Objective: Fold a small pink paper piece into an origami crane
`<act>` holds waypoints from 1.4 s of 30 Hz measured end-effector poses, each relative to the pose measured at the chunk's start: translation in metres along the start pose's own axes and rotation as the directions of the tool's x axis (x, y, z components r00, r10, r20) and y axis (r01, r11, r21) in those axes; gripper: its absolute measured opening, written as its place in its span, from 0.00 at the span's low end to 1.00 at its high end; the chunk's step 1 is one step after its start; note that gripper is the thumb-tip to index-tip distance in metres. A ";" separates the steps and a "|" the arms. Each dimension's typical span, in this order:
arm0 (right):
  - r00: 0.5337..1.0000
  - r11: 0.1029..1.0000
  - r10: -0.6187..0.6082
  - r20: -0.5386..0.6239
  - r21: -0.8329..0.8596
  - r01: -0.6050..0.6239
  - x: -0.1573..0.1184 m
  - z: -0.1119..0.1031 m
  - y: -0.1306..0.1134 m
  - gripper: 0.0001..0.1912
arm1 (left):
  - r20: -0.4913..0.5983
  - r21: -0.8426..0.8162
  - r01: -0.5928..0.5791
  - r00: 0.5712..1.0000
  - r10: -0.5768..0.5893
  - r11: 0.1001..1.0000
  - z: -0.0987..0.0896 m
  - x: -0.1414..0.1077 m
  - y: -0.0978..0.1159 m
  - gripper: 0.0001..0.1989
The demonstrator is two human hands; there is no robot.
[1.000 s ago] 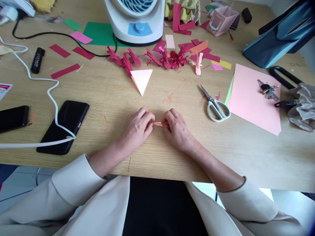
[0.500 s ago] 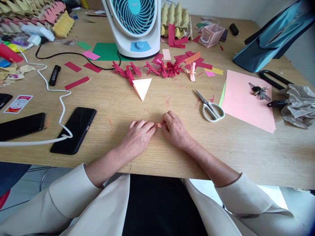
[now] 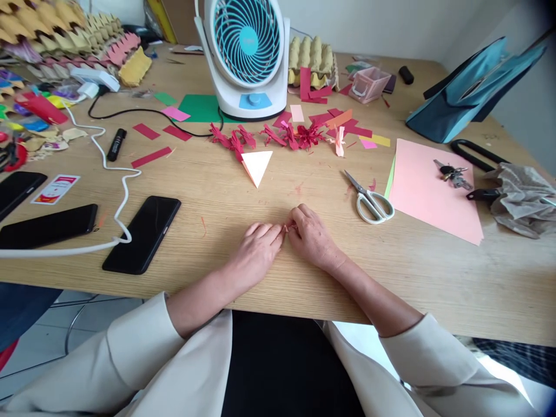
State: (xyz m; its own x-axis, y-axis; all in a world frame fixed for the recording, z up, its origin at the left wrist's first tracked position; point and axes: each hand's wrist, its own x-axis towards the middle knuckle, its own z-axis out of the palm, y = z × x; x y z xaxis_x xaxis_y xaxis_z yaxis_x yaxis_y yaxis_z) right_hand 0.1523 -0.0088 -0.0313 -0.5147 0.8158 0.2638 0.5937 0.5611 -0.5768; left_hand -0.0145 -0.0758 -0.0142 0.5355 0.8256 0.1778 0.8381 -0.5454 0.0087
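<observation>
A tiny pink paper piece [image 3: 286, 228] is on the bench [image 3: 412, 278], near its front edge, between the two hands. The right hand [image 3: 313, 238] pinches it with bent fingers. The left hand [image 3: 256, 253] lies low with its fingers close together, their tips at the other end of the paper. The hands cover most of it, so its shape is hard to tell. Past the hands is a pale folded triangle [image 3: 258, 167], touching a row of crinkly red paper bits [image 3: 289, 136]. Scissors [image 3: 372, 202] lie open to the right, near a big pink sheet [image 3: 434, 194] with keys [image 3: 454, 175] on top. A black phone [image 3: 142, 234] lies to the left. Behind the red bits stands a white and blue fan [image 3: 248, 58].
</observation>
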 end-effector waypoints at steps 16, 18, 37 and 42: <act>1.000 0.995 -0.024 0.019 0.093 0.022 0.001 -0.003 0.008 0.09 | 0.032 0.013 0.087 0.996 -0.087 0.996 -0.002 -0.002 0.010 0.20; 1.000 0.997 -0.017 0.018 0.081 0.015 0.001 -0.002 0.007 0.09 | 0.038 0.015 0.091 0.995 -0.091 0.996 -0.001 -0.003 0.011 0.21; 0.992 0.992 -0.113 -0.055 -0.069 0.109 -0.019 -0.006 0.002 0.02 | -0.004 -0.254 0.087 0.996 -0.091 0.963 -0.012 -0.011 -0.031 0.26; 0.998 0.997 -0.053 -0.013 -0.052 0.053 -0.014 -0.006 0.000 0.03 | -0.292 -0.414 0.447 0.760 -0.580 0.793 -0.056 -0.006 -0.092 0.21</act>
State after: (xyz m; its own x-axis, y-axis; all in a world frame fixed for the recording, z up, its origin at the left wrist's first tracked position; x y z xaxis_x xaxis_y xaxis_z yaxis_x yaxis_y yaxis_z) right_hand 0.1631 -0.0198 -0.0304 -0.5379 0.7863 0.3040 0.5971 0.6099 -0.5210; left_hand -0.1009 -0.0386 0.0386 -0.1096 0.9021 0.4174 0.8609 -0.1237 0.4935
